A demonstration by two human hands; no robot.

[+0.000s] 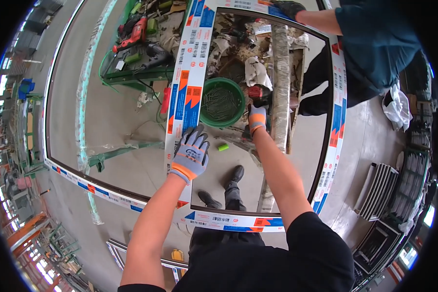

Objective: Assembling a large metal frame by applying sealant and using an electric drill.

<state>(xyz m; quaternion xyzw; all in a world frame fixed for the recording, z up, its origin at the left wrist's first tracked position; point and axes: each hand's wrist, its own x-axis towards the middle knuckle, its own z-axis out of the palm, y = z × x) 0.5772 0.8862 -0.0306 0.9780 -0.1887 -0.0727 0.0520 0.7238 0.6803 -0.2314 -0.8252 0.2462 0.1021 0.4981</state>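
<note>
My left hand (191, 155), in a grey glove with an orange cuff, lies flat with fingers spread on the middle bar (185, 109) of a large window frame covered in printed protective film. Through the frame's right-hand opening reaches my right hand (256, 118), gloved alike. It is at a red and black power tool (255, 92), beside a wrapped bar; its fingers are mostly hidden, so a grip cannot be made out. Left of that hand sits a green bowl (222, 102) holding many long screws or nails.
A co-worker's gloved hand (288, 9) rests on the frame's far edge. A green bench (136, 75) carries a red power tool (133, 35) and clutter. A film-wrapped bar (280, 82) runs beneath the frame. A small green piece (223, 147) lies near my feet. Dark panels (378, 248) stand at right.
</note>
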